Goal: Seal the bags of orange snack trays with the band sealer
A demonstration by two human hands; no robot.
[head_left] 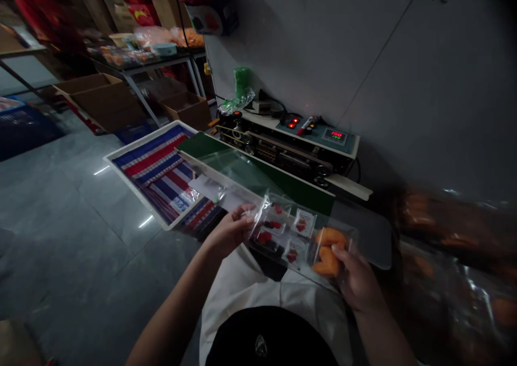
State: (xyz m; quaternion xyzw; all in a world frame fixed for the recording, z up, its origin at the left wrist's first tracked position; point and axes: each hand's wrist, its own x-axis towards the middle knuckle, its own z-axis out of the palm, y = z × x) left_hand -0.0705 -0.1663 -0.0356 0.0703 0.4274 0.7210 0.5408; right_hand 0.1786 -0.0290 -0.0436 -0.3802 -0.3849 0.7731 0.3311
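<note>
I'm holding a clear plastic bag (293,237) with my left hand (230,231) and right hand (357,277) — fingers pinched on both ends.

Clear plastic bag (301,242) — orange pieces (328,253) and 4 red-printed sachets (302,222) inside — held level

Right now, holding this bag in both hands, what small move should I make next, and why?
Probably lay the bag's clear end on the green conveyor of the band sealer: your left hand and right hand hold the clear bag of orange pieces just before it, and its red display is lit.
</note>
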